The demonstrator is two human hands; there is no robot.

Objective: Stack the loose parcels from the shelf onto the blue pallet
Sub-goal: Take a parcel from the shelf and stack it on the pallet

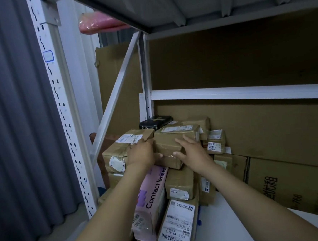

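Note:
A heap of taped brown cardboard parcels fills the left end of the shelf. On top of the heap lies one brown parcel (172, 147) with a white label. My left hand (140, 155) holds its left end, thumb hooked under the front edge. My right hand (191, 152) lies on its right side, fingers spread over the top and thumb at the front corner. Under it sit a pink box (153, 191) printed "Contact lenses" and a labelled parcel (179, 221). The blue pallet is out of view.
A white upright (61, 115) and a diagonal brace (119, 91) frame the shelf's left end. A white crossbeam (236, 95) runs above the heap. Large flat cartons (288, 183) lean at the back right. A black box (154, 121) sits behind the heap. Grey curtain (15, 129) hangs on the left.

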